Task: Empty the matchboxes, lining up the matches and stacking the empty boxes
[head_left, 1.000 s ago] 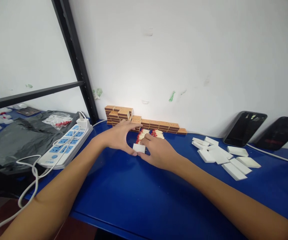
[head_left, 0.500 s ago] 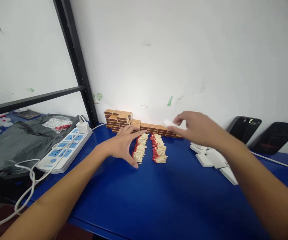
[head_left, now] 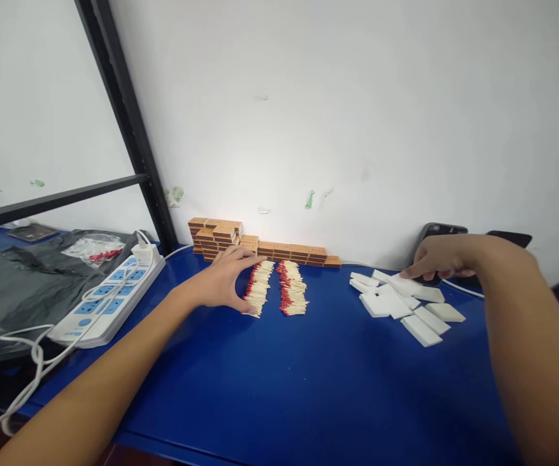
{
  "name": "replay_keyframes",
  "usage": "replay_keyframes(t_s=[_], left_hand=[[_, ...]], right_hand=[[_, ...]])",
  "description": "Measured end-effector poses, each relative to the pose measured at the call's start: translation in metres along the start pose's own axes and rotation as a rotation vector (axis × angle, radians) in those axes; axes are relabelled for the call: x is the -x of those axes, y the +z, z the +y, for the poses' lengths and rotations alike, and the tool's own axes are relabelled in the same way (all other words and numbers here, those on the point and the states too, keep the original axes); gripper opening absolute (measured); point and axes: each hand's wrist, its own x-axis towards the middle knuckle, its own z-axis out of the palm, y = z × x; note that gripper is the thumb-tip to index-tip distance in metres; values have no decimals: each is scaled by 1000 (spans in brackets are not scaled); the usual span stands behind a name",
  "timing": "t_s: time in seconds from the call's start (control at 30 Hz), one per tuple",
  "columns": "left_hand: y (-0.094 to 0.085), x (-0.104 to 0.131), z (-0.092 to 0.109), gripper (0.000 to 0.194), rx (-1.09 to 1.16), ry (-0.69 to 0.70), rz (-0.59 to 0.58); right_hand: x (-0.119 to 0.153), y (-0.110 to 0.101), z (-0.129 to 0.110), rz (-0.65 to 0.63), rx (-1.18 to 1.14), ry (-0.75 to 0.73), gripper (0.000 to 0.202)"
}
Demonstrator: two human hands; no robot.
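Two rows of loose matches with red heads, a left row (head_left: 260,288) and a right row (head_left: 297,288), lie on the blue table (head_left: 279,388). My left hand (head_left: 223,278) is spread at the left row, thumb by its near end and fingertips by its far end. To the right, several flat white pieces (head_left: 420,330) lie in a loose, overlapping pile. My right hand (head_left: 447,255) reaches over the far side of this pile, its fingers drawn together on a white piece (head_left: 400,281); its fingertips are partly hidden.
Stacked matchboxes (head_left: 279,252) line the wall behind the matches. At the left are a white power strip (head_left: 109,301) with cables, a dark plastic bag (head_left: 26,285) and a black metal post (head_left: 124,110). Two black phones (head_left: 510,238) lean at the back right.
My right hand has moved right with the white piece, from behind the match rows to the white pile. My left hand stays by the left row, its thumb nearer the matches. The view has shifted right.
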Motion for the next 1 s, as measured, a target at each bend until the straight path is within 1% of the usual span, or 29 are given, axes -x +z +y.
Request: replay_keyframes(t_s=[0.03,0.07,0.1,0.2,0.27,0.3,0.4,0.47,0.53,0.6,0.7,0.77,0.83,0.9,1.0], left_hand=[[0,-1,0,97,-8,1,30],[1,-2,0,88,-23,2,71],[2,-4,-1,76,-45,3,122],[3,-7,-8,41,-137,16,284],[4,-9,-14,28,-169,17,374],[4,-9,-17,24,-171,14,407],[5,-9,-23,20,-158,7,460],[6,-9,-25,19,-160,7,461],[6,-9,-25,18,-164,9,454],[6,-10,-26,18,-165,7,450],[5,-10,-26,18,-156,0,458],[5,-10,-25,18,-148,-4,466],[4,-9,-25,18,-146,-8,472],[3,-9,-24,20,-152,-22,483],[-1,-9,-25,23,-188,-60,546]], right_hand=[[4,0,-7,-221,-20,41,37],[7,-1,-14,-328,-17,43,35],[10,-2,-20,-369,-5,28,32],[10,-3,-33,-251,30,-44,31],[6,3,-42,-200,30,-109,30],[5,8,-48,-172,25,-166,28],[2,29,-72,-60,-9,-361,20],[1,44,-88,-8,1,-422,22],[0,55,-96,-14,36,-446,26],[-2,60,-94,-78,66,-417,27],[-6,59,-78,-229,109,-367,23],[-6,56,-69,-300,130,-349,26],[-5,52,-66,-328,130,-323,30],[-2,49,-69,-326,112,-312,31],[2,45,-76,-331,112,-344,31]])
